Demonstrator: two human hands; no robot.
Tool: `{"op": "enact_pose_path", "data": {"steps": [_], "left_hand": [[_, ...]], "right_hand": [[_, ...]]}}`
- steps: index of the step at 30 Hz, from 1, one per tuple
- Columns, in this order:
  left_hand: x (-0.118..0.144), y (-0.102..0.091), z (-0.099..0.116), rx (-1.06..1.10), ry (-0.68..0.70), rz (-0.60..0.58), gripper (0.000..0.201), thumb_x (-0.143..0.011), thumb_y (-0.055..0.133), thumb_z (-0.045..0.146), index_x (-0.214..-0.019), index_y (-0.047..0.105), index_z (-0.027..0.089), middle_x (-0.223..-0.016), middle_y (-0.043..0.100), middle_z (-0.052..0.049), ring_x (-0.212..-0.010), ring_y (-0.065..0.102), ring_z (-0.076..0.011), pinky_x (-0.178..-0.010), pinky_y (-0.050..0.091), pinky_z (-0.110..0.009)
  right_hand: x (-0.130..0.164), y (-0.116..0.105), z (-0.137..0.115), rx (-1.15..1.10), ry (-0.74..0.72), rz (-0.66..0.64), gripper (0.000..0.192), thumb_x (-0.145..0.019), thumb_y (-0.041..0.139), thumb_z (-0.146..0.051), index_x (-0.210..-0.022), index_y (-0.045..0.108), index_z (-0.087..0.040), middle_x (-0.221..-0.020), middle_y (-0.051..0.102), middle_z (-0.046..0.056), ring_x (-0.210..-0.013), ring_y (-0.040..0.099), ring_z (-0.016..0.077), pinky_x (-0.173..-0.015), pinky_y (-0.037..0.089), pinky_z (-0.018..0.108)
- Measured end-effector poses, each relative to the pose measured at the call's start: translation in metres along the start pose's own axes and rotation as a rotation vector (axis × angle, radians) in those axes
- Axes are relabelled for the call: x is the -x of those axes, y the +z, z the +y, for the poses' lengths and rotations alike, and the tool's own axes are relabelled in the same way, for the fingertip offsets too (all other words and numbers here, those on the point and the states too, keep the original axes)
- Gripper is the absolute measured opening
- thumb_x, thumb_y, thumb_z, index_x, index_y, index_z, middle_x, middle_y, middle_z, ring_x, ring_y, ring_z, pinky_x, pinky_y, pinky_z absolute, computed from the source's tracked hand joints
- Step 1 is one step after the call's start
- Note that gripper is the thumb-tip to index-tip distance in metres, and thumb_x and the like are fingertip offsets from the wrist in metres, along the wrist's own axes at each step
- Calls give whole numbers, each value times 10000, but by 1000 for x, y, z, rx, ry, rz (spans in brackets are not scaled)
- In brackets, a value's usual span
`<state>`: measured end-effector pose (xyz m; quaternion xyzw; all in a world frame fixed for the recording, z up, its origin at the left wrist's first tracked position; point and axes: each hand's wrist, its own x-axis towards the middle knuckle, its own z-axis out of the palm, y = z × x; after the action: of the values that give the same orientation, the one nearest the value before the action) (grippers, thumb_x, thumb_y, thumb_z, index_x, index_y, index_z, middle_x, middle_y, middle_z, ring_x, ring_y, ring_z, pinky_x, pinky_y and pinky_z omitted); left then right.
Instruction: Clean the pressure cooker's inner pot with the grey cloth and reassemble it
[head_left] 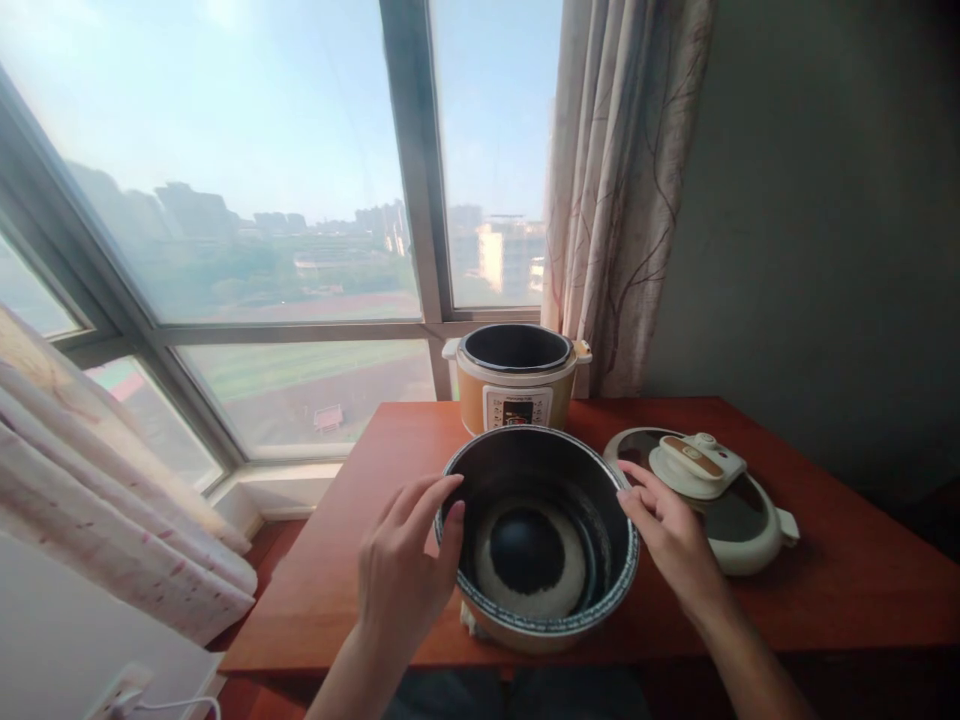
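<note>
A round inner pot (592, 500) with a dark inside and a worn, speckled rim is tilted toward me near the table's front edge. My left hand (409, 560) pinches its left rim between thumb and fingers. On the opposite rim, my right hand (664, 525) grips with thumb and fingertips. Behind the pot stands a tan and white electric pressure cooker (472, 395), lidless, its dark opening facing up and its control panel facing me. The cooker's lid (739, 545), pale with a handle on top, lies right of my right hand.
All of this is on a reddish-brown wooden table (337, 530). A small whitish thing (471, 622) shows partly under the pot. Windows (300, 200) rise behind, with curtains (615, 180) at both sides. A plug with a white cable (127, 700) is at the lower left.
</note>
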<state>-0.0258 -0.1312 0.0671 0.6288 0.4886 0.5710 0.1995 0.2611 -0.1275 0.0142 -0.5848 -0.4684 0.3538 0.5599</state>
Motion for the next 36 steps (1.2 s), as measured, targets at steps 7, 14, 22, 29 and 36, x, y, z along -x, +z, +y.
{"op": "enact_pose_path", "data": {"steps": [7, 14, 22, 29, 36], "left_hand": [[-30, -10, -23, 651, -425, -33, 589, -843, 599, 564, -1331, 573, 235, -1324, 622, -124, -1287, 515, -316, -1055, 384, -453], [-37, -13, -43, 875, -619, 34, 502, -824, 624, 534, -1153, 657, 155, -1238, 669, -144, -1223, 568, -292, -951, 467, -389], [-40, -10, -54, 916, -793, 30, 289, -873, 577, 395, -873, 697, 132, -871, 722, -90, -775, 672, -182, -719, 529, -291], [-36, -9, -57, 724, -813, -108, 193, -779, 682, 339, -807, 643, 151, -707, 642, -6, -564, 591, -112, -569, 473, -226], [-30, -3, -51, 335, -572, -391, 442, -752, 701, 566, -663, 555, 158, -557, 493, 38, -509, 459, -92, -492, 350, -200]], "right_hand": [[2, -2, -10, -136, 53, -4, 644, -802, 684, -563, -1307, 593, -174, -1025, 743, 110, -1000, 671, 304, -891, 494, 399], [1, -8, -6, -87, 50, -6, 604, -777, 702, -563, -1246, 648, -187, -1032, 746, 104, -924, 683, 279, -846, 509, 370], [5, -7, -9, -86, 43, -33, 641, -796, 684, -554, -1300, 603, -167, -920, 742, 76, -779, 654, 229, -722, 493, 315], [7, -10, -9, -75, 60, -46, 625, -812, 670, -537, -1307, 596, -163, -817, 717, 53, -752, 642, 228, -644, 480, 299], [9, -7, -8, 31, 36, -68, 595, -832, 626, -503, -1283, 619, -116, -663, 595, -5, -650, 548, 181, -627, 438, 293]]}}
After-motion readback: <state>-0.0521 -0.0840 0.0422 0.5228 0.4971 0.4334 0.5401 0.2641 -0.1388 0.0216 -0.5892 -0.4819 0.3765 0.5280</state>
